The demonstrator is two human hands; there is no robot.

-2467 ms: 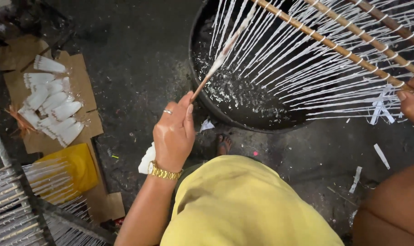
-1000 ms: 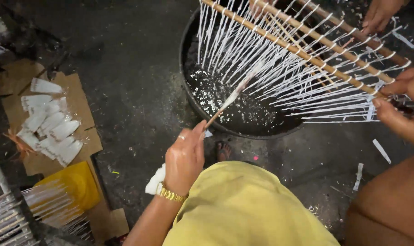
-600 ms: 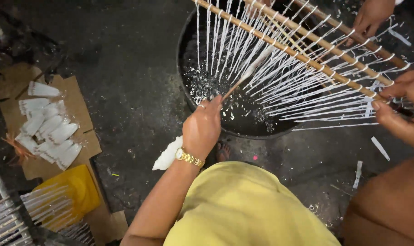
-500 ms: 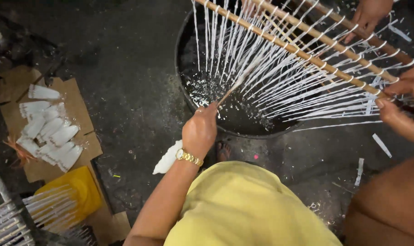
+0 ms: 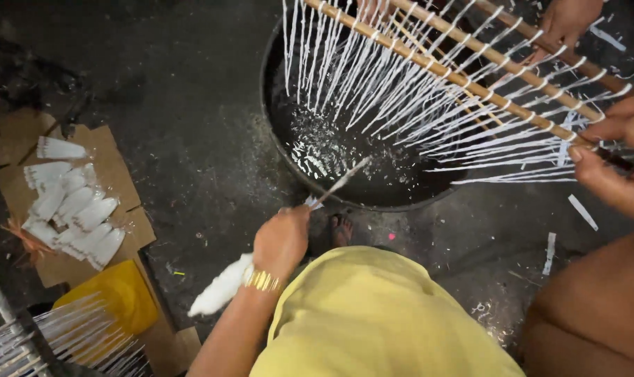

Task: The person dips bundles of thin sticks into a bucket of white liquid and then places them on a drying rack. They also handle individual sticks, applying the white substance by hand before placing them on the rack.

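My left hand (image 5: 281, 241), with a gold bangle on the wrist, grips a thin stick (image 5: 339, 183) whose white-coated tip points over the rim of a round black pot (image 5: 275, 132). White flecks float on the dark liquid in the pot. Above the pot tilts a rack of wooden rods (image 5: 470, 80) strung with several white-coated strands. My right hand (image 5: 614, 157) is closed on the rack's near end at the right edge. Another person's hand (image 5: 561, 24) holds the far end at the top.
A white rag (image 5: 219, 287) lies on the dark floor by my left wrist, and a foot (image 5: 341, 227) shows beside the pot. At the left, cardboard (image 5: 114, 150) carries several white pieces (image 5: 72, 209). A yellow sheet (image 5: 114, 297) and another strand rack (image 5: 59, 338) fill the lower left corner.
My left hand has drawn back from the hanging strands toward me, and the stick's tip now sits low at the pot's near rim. The rack stays held over the pot.
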